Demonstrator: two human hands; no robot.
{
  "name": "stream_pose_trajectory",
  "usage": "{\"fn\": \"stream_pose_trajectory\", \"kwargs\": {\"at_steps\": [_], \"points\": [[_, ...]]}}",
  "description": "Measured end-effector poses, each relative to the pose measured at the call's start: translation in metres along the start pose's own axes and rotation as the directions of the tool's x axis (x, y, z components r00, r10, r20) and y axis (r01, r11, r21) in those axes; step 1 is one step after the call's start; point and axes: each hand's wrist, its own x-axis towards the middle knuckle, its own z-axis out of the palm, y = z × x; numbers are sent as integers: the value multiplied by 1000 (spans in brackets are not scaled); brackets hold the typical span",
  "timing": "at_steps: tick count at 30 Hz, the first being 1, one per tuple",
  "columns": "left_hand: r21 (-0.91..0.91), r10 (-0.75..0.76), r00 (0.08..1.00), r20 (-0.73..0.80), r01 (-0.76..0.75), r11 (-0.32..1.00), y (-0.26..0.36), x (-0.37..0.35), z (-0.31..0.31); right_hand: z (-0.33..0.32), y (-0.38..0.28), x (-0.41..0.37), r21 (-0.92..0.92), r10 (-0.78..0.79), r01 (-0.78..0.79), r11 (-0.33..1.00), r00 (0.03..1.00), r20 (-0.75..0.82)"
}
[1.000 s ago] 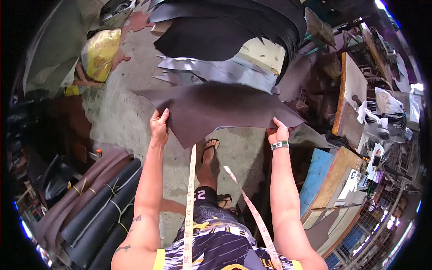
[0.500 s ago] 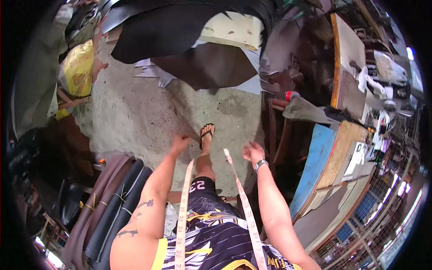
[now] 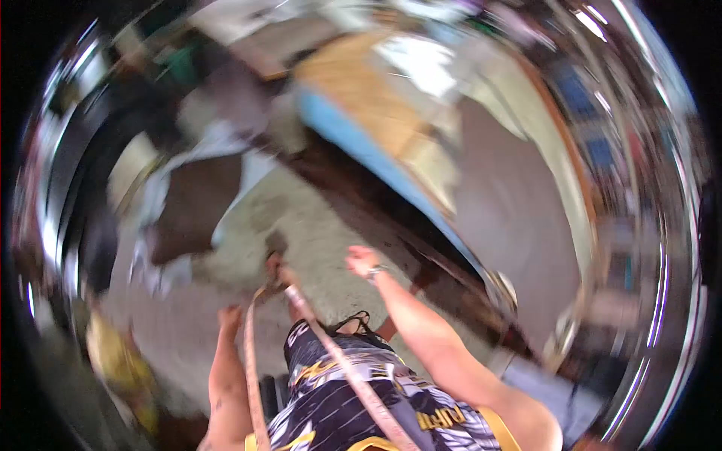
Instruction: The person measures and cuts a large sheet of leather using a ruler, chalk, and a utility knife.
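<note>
My left hand hangs low on the left side, close to one strand of a measuring tape but apart from it; its fingers are smeared by motion. My right hand, with a watch on the wrist, is held out in front over the floor. Its fingers look loosely curled, but blur hides their exact shape, and no object shows in it. The measuring tape hangs from my neck in two strands down my front. Dark brown sheet material lies on paler sheets on the floor, ahead to the left.
A workbench with a blue side runs diagonally ahead and to my right, bearing a large grey-brown sheet. Concrete floor stretches between it and the sheets. A yellow sack stands at the left. Wire-mesh shelving lies far right, blurred.
My view has swung to the right, bringing the workbench in front of me. The floor sheets have shifted left in view. Both hands are lower or closer in, and my legs have stepped.
</note>
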Motion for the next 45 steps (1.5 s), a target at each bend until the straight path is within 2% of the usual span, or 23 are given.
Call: {"fn": "stream_pose_trajectory", "kwargs": {"at_steps": [1, 2, 3, 5, 8, 10, 12, 15, 17, 18, 20, 22, 24, 25, 26, 27, 28, 33, 36, 39, 40, 42, 45], "points": [[468, 179, 979, 96, -203, 860, 16, -2, -15, -7, 16, -6, -5, -25, 25, 1000, 999, -38], [313, 318, 939, 129, -343, 886, 1, 11, -14, -23, 12, -30, -86, -35, 27, 996, 995, -90], [253, 108, 993, 39, -114, 961, 21, 7, -12, -33, 33, -35, -34, -33, 29, 999, 992, -124], [-107, 200, 979, 33, -195, 975, 37, 2, 1, -51, 84, -57, -41, -74, 68, 997, 982, -176], [505, 306, 935, 177, -353, 788, 70, -42, 55, -93, 178, -96, -201, -140, 97, 975, 968, -211], [26, 230, 972, 55, -231, 972, 73, -68, 124, -112, 288, -118, -216, -85, 37, 976, 972, -219], [-37, 257, 941, 220, -256, 966, 78, -109, 203, -155, 369, -191, -228, 92, -159, 961, 956, -280], [194, 324, 847, 422, -433, 880, 85, -185, 326, -193, 506, -298, 323, 465, -336, 884, 699, -544], [290, 470, 576, 668, -784, 548, 106, -228, 404, -202, 637, -348, 443, 583, -379, 813, 535, -611], [295, 452, 486, 748, -854, 429, 128, -266, 441, -209, 664, -389, 658, 742, -354, 665, 417, -526], [231, 408, 309, 859, -946, 228, 175, -331, 501, -182, 786, -420, 898, 896, 86, 432, 79, -438], [97, 362, 124, 924, -991, 90, 205, -375, 557, -136, 873, -454, 795, 793, 15, 607, -76, -604], [-56, 349, -58, 935, -998, -15, 243, -438, 611, -125, 864, -491, 692, 892, -576, 436, 172, -418], [-130, 351, -122, 928, -991, 0, 258, -467, 640, -144, 777, -538, 61, 710, -791, 609, 509, -486], [-151, 349, -133, 927, -988, 25, 266, -485, 671, -120, 807, -520, 303, 795, -737, 604, 534, -287], [-181, 349, -164, 923, -983, 17, 272, -501, 704, -41, 883, -482, -130, 652, -837, 531, 502, -569], [-210, 349, -193, 917, -978, 11, 275, -517, 737, -25, 863, -479, 176, 690, -684, 708, 616, -380], [-336, 349, -342, 872, -939, -80, 262, -600, 903, -7, 802, -438, 669, 562, -280, 688, 789, -248], [-417, 326, -435, 839, -900, -127, 237, -646, 984, -68, 798, -463, 945, 771, 327, -13, 605, -199], [-384, 271, -420, 866, -906, -177, 211, -676, 1044, -155, 845, -465, 854, 862, 117, 508, -67, -503], [-381, 270, -427, 863, -901, -206, 203, -681, 1061, -267, 773, -519, 845, 937, 421, 331, -41, -347], [-325, 312, -406, 859, -903, -280, 187, -687, 1089, -388, 768, -576, 721, 702, -118, 683, -164, -693], [-221, 385, -362, 849, -905, -364, 166, -694, 1109, -571, 754, -630, 466, 552, 348, 813, -209, -807]]}}
